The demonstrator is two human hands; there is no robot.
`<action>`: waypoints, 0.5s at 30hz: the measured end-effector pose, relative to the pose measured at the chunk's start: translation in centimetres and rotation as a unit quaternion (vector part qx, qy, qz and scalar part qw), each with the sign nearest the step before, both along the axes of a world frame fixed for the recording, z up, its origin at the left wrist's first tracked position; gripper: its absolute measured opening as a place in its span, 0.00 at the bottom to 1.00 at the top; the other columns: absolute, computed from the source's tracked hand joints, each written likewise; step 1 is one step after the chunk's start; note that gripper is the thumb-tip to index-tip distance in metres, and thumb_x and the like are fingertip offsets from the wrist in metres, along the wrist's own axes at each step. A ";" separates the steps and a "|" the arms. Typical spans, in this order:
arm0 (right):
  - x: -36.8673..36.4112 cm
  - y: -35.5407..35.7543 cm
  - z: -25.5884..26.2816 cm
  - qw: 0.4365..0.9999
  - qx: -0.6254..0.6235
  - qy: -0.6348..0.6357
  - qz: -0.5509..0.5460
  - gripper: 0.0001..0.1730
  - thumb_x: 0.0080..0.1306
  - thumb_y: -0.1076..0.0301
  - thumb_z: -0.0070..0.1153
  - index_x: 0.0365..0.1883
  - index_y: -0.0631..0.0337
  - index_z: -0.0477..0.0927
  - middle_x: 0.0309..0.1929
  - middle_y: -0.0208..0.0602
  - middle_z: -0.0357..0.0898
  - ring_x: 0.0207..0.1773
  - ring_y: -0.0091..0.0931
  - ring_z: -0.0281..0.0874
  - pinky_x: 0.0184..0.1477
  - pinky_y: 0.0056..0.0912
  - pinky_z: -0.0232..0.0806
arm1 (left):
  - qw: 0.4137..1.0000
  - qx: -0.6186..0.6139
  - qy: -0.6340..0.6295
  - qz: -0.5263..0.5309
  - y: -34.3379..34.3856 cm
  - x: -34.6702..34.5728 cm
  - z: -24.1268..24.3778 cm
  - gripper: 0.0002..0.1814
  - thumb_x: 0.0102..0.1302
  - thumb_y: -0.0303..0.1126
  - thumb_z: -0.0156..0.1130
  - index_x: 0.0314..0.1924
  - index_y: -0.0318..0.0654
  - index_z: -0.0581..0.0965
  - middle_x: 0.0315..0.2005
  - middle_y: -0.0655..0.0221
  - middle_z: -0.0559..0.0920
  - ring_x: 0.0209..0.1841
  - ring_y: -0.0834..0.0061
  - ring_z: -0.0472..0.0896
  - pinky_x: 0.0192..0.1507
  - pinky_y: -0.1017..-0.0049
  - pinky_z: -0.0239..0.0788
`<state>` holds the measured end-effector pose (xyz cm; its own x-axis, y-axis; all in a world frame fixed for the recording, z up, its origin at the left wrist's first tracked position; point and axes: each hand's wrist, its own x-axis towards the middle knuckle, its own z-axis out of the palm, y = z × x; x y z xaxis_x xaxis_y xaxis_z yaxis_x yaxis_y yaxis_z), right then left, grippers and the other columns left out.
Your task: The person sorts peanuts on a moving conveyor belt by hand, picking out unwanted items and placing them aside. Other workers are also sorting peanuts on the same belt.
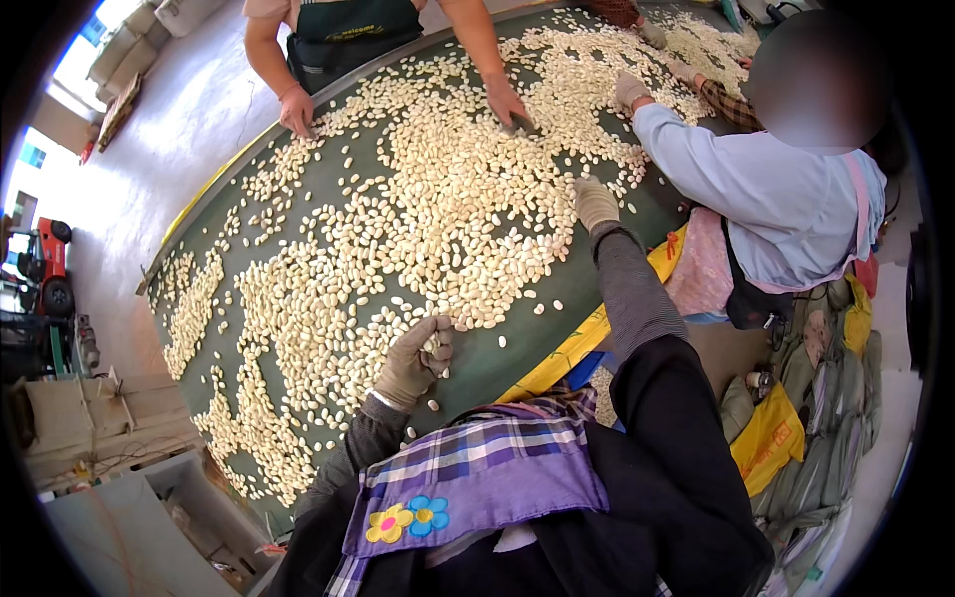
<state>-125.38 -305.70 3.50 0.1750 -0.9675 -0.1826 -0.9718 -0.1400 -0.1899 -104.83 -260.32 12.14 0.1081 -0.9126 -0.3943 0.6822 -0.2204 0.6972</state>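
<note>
White beans (470,172) lie spread in heaps and loose patches over a dark green belt-like table surface (477,366). My left hand (412,362), in a beige knitted glove, is at the near edge of the beans with its fingers curled; a few beans show at its fingers and palm. My right hand (595,201), also gloved, reaches farther out to the right and touches the right edge of the bean heap. Its fingertips are partly hidden, so whether it holds beans cannot be told.
Across the table a person in a dark apron (354,37) has both hands among the beans. At the right, a co-worker in a light blue top (746,194) reaches in. Yellow sacking (559,354) lines the near edge. Sacks (828,418) lie at lower right; a red forklift (52,261) stands left.
</note>
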 end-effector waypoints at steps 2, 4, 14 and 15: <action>2.0 0.8 2.1 0.994 -0.001 0.065 0.085 0.16 0.72 0.68 0.51 0.56 0.55 0.80 0.64 0.49 0.75 0.60 0.46 0.79 0.60 0.44 0.74 | 0.992 -0.028 -0.124 0.000 -0.3 -0.2 0.2 0.16 0.80 0.37 0.51 0.58 0.34 0.74 0.39 0.76 0.75 0.34 0.83 0.71 0.33 0.81 0.70; 3.2 3.0 5.3 0.989 -0.021 0.099 0.108 0.14 0.71 0.67 0.53 0.52 0.56 0.82 0.58 0.49 0.80 0.59 0.44 0.81 0.59 0.43 0.74 | 0.999 -0.009 -0.034 0.025 -0.4 -0.1 -0.4 0.16 0.80 0.37 0.52 0.58 0.34 0.74 0.39 0.75 0.75 0.34 0.84 0.71 0.32 0.83 0.67; 6.2 6.7 3.2 0.943 -0.061 -0.187 0.268 0.06 0.65 0.66 0.61 0.39 0.54 0.85 0.39 0.41 0.86 0.40 0.36 0.85 0.48 0.38 0.77 | 0.999 -0.010 0.016 0.038 -1.9 -2.1 -0.7 0.12 0.79 0.26 0.49 0.57 0.34 0.75 0.38 0.77 0.75 0.34 0.87 0.72 0.29 0.89 0.62; 7.2 6.9 2.8 0.934 -0.079 -0.147 0.317 0.06 0.66 0.65 0.61 0.40 0.54 0.85 0.41 0.42 0.86 0.42 0.38 0.85 0.50 0.40 0.77 | 0.999 -0.019 -0.008 0.031 -2.2 -2.2 -0.4 0.12 0.79 0.25 0.50 0.57 0.34 0.76 0.37 0.77 0.76 0.34 0.87 0.73 0.29 0.89 0.63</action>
